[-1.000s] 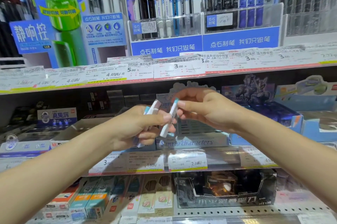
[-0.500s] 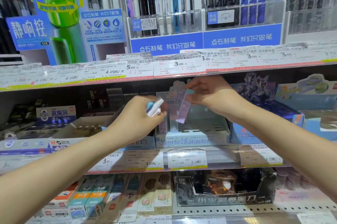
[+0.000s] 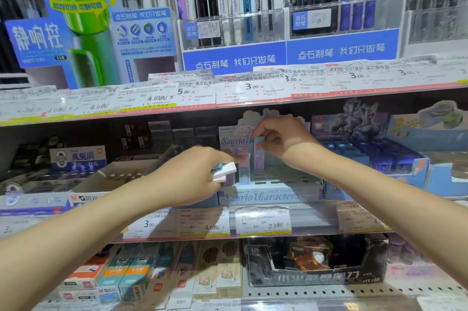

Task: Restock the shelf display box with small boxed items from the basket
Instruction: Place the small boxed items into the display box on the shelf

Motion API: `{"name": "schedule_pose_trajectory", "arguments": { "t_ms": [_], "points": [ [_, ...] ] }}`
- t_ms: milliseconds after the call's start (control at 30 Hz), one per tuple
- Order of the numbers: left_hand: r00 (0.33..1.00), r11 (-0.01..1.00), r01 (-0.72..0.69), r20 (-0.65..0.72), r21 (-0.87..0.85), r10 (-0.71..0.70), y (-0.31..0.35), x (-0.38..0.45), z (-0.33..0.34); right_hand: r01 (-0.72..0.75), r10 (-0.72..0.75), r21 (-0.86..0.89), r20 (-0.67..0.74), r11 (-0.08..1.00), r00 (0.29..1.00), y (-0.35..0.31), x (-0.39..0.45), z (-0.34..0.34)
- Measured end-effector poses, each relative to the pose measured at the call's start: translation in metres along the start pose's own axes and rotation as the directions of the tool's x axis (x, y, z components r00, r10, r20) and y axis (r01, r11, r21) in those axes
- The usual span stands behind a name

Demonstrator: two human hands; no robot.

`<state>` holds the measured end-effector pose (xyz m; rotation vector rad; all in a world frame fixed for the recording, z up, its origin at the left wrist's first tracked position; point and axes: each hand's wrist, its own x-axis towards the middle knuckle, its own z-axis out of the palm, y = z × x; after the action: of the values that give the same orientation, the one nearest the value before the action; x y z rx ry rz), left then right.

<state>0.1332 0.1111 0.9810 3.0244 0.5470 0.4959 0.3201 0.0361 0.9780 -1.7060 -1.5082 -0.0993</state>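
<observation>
A pale blue display box with cursive lettering stands on the middle shelf; its slotted tray holds a few upright small boxes at the left. My right hand pinches the top of one slim pastel box that stands upright in the tray. My left hand hovers just left of the display box, shut on a few small white and pastel boxes. No basket shows in view.
A dark-blue display box sits right of the pastel one, a white carton to the left. Price-tag rails edge each shelf. The upper shelf hangs close above my right hand. Erasers and a black box fill the lower shelf.
My right hand carried one small box away from my left hand, up and back into the display tray. My left hand dropped slightly, still holding the others.
</observation>
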Motion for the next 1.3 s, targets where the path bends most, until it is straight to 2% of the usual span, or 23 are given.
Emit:
{"name": "schedule_pose_trajectory", "arguments": {
  "t_ms": [400, 600, 700, 867, 1300],
  "points": [
    [0.998, 1.0, -0.017, 0.063, -0.026, 0.019, -0.004, 0.008, -0.011, -0.02, 0.02, -0.007, 0.022, 1.0, 1.0, 0.002, 0.002, 0.0],
    [0.996, 0.999, -0.033, 0.077, -0.027, 0.035, -0.003, 0.007, -0.015, -0.044, 0.049, -0.048, 0.105, 0.998, 0.993, 0.001, -0.006, 0.002],
    [0.995, 0.999, -0.032, 0.089, -0.035, 0.035, -0.004, 0.007, -0.014, -0.024, 0.027, -0.056, 0.06, 0.998, 0.998, 0.003, -0.011, 0.005],
    [0.996, 0.999, -0.033, 0.079, -0.025, 0.035, -0.007, 0.009, -0.014, 0.11, -0.118, -0.192, -0.03, 0.975, 0.993, 0.01, -0.012, 0.009],
    [0.995, 0.997, -0.056, 0.078, -0.047, 0.06, -0.001, 0.009, -0.019, 0.036, -0.048, -0.219, -0.049, 0.975, 0.998, 0.004, -0.013, 0.005]
  ]
}}
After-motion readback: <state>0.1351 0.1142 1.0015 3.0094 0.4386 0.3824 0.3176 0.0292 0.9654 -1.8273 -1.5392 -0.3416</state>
